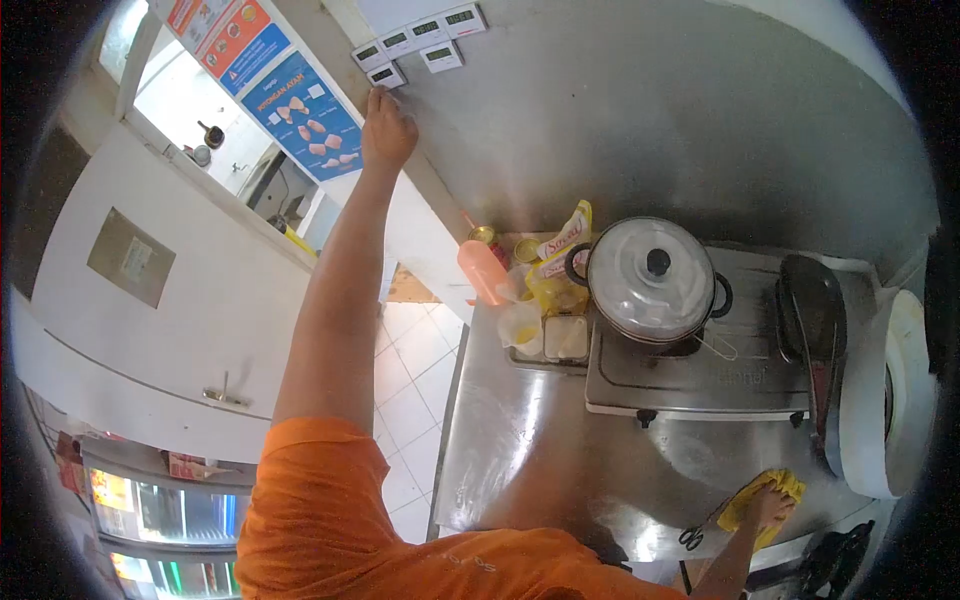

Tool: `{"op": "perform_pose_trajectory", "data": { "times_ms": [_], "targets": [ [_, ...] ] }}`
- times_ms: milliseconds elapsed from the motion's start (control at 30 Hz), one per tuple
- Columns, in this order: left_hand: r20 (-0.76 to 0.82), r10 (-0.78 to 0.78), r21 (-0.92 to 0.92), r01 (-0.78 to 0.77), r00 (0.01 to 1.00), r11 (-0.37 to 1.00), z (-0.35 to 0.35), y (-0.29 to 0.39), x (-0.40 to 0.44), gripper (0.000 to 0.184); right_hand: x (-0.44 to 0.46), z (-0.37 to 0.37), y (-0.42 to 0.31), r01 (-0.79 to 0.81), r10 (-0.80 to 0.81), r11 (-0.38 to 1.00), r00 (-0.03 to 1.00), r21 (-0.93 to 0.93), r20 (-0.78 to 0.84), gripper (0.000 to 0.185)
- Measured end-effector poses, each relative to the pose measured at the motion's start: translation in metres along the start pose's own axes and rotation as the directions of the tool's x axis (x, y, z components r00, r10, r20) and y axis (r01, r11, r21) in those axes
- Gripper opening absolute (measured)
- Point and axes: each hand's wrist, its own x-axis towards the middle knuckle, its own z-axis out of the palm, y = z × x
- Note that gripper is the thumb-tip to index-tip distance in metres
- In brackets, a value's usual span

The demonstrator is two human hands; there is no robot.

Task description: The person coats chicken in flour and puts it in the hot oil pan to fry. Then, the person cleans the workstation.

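Note:
My left hand [388,132] is stretched up to the wall, its fingers curled in and a fingertip at the lower edge of a small white digital timer [385,75]. I see no object inside that curled hand. Down at the front right of the steel counter [500,440], my right hand [768,508] grips a crumpled yellow cloth [745,500] against the surface. A pair of scissors [692,538] with dark handles lies just left of the cloth.
A lidded pot [650,280] stands on the gas stove [640,385], with a dark pan [812,310] to its right. Several containers, including an orange bottle [484,272] and a yellow pouch [565,245], crowd the left. A large white round vessel [880,400] stands at the right edge.

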Motion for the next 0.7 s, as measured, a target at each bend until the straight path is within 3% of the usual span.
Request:
{"op": "perform_pose_trajectory", "data": {
  "times_ms": [33,100,133,233,333,533,700],
  "targets": [
    [-0.014,0.046,0.025,-0.045,0.999,0.999,0.003,-0.006,-0.002,0.045,-0.010,-0.017,0.002,0.012,-0.012,1.000,1.000,-0.003,0.020,0.068],
    [0.042,-0.007,-0.029,0.008,0.999,1.000,-0.002,-0.002,-0.003,0.043,-0.032,-0.053,0.003,0.042,-0.047,0.996,0.997,0.076,0.057,0.069],
    [0.066,-0.030,-0.055,0.033,0.997,0.998,-0.005,-0.001,0.000,0.042,-0.012,-0.021,0.004,0.068,-0.067,0.997,0.997,-0.029,0.041,0.069],
    [0.191,-0.155,-0.108,0.178,0.969,0.978,-0.020,0.008,0.005,0.042,-0.006,-0.024,0.002,0.059,-0.062,0.998,0.993,0.038,0.105,0.071],
    [0.148,-0.109,-0.085,0.122,0.983,0.989,-0.005,-0.006,0.003,0.044,-0.002,-0.019,0.001,0.064,-0.062,0.997,0.995,-0.030,0.075,0.071],
    [0.179,-0.038,-0.101,0.057,0.983,0.993,-0.010,-0.011,0.010,0.040,0.006,0.004,-0.003,-0.054,0.054,0.998,0.999,0.042,0.005,0.074],
    [0.262,-0.027,-0.062,0.045,0.965,0.997,-0.017,-0.008,0.010,0.041,-0.024,-0.061,-0.002,-0.028,0.025,0.999,0.987,0.019,0.160,0.077]
  ]
}}
